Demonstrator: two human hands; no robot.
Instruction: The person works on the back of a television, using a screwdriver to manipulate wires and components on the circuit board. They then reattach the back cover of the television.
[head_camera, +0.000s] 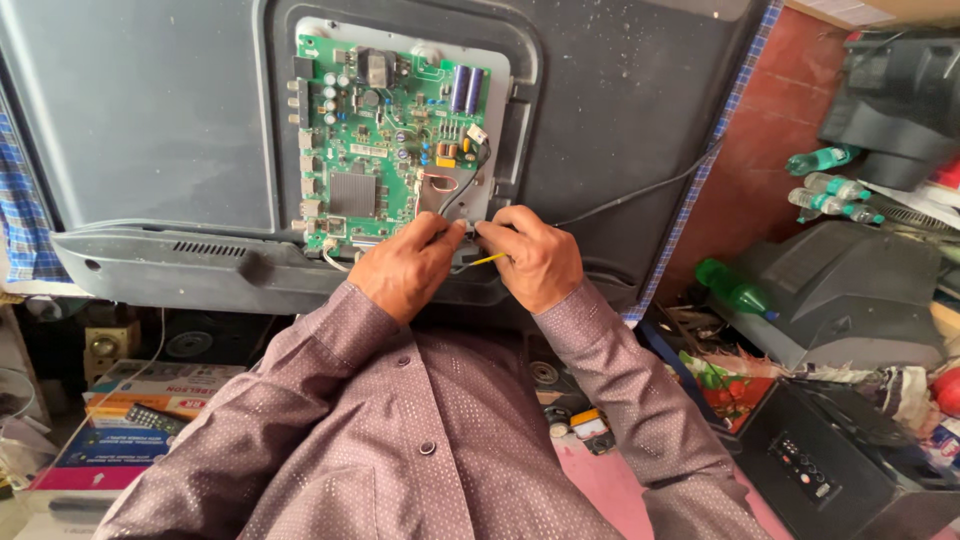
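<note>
Both hands, left hand (408, 268) and right hand (532, 258), pinch a thin yellow-tipped wire (487, 259) lying nearly horizontal between them, its end pointing left, below the green circuit board (385, 130).

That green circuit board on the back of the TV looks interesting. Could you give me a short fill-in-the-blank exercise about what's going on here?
1. The circuit board is coloured ____.
2. Between the left hand and the right hand shows a thin wire coloured ____.
3. The two tall cylinders at the board's top right are coloured ____.
4. The bottle lying to the right is coloured ____.

Missing words: green; yellow; blue; green
</note>
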